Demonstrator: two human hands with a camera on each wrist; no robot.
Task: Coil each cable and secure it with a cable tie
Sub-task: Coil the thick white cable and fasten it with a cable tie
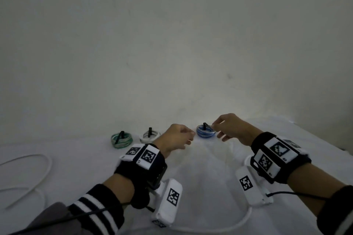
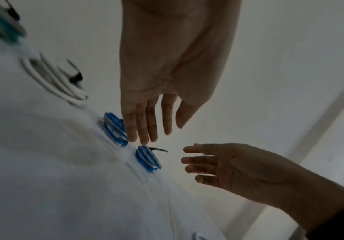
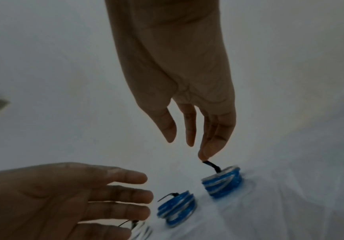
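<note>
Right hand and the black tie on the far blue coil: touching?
Touching. The right wrist view shows the right hand pinching the top end of the black tie, which stands up from the far blue coil.

Four coils are sitting tied along the white sheet: green coil [image 1: 121, 140], white coil [image 1: 149, 135], two blue coils [image 3: 221, 183] [image 3: 176, 206], black ties [image 3: 212, 166] poking upward.

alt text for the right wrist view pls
The right hand reaches down, fingers touching the black cable tie on a blue coiled cable lying on white cloth. The left hand hovers open beside a second tied blue coil.
</note>
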